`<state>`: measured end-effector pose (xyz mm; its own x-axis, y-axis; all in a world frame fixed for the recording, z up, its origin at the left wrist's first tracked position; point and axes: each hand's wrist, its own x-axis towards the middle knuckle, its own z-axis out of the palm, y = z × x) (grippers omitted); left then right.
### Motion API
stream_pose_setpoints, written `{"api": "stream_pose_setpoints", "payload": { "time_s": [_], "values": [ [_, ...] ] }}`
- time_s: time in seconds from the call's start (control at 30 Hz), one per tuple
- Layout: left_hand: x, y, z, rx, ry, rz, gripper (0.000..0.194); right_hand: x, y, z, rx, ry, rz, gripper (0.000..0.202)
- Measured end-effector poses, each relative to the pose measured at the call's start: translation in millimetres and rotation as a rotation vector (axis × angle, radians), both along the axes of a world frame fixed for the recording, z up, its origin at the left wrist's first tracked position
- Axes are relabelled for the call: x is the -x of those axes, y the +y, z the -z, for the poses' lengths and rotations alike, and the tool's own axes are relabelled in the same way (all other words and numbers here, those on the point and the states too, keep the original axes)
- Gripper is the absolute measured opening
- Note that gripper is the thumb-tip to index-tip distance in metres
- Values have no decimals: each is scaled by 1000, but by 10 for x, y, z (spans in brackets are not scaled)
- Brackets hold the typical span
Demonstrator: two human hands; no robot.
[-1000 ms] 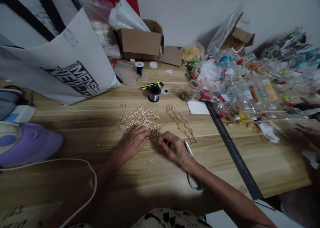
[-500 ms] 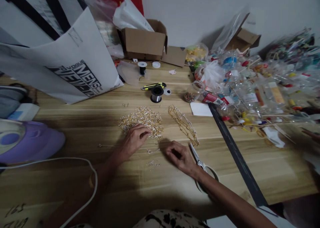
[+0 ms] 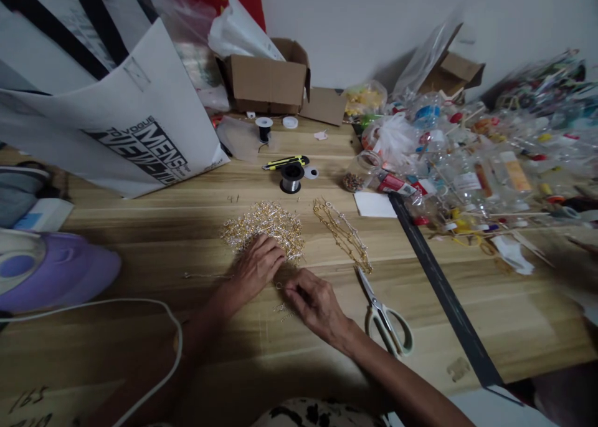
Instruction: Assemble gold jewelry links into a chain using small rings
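A pile of small gold and silver pieces [image 3: 266,221] lies mid-table. My left hand [image 3: 260,263] rests at the pile's lower edge, fingers curled together; what they hold, if anything, is too small to tell. Close beside it on the right, my right hand [image 3: 314,299] has thumb and fingers pinched near a small ring on a thin chain; whether it grips the chain is unclear. Part of that chain [image 3: 205,276] runs out left of my left hand. Short silver chain bits [image 3: 281,310] lie below. Gold and silver chains [image 3: 342,235] are laid out right of the pile.
Scissors [image 3: 385,318] lie right of my right forearm. Beyond the pile are a wire spool [image 3: 291,179] and a yellow cutter [image 3: 275,163]. A dark strip [image 3: 443,290] and plastic bottles [image 3: 467,177] are at right, a white bag [image 3: 154,121] and purple object [image 3: 70,268] at left.
My right hand has moved left, nearer my left hand and the ring, uncovering more of the scissors. My left hand has shifted slightly right.
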<state>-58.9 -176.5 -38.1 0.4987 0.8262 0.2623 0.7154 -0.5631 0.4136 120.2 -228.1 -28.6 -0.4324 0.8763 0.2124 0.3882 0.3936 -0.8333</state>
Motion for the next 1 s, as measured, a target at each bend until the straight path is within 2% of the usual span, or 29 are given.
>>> {"api": "stream_pose_setpoints", "payload": {
  "time_s": [0.2, 0.33, 0.43, 0.6, 0.8, 1.0],
  "values": [
    [-13, -10, 3, -28, 33, 5, 20, -117, 48, 80, -27, 17, -66, 14],
    [9, 12, 4, -1, -57, -15, 18, -284, 146, 99, -42, 48, -179, 14],
    [41, 39, -1, 45, -116, -15, 15, -342, 199, 109, -50, 47, -191, 14],
    [81, 66, 14, 21, -153, -18, 14, -274, 200, 88, -60, 30, -125, 14],
    [88, 60, -27, 4, -68, -6, 16, -98, 235, 42, -14, 14, 16, 12],
    [99, 60, -50, 14, -14, 73, 19, -9, 320, 133, 35, 76, 128, 15]
  ]
}}
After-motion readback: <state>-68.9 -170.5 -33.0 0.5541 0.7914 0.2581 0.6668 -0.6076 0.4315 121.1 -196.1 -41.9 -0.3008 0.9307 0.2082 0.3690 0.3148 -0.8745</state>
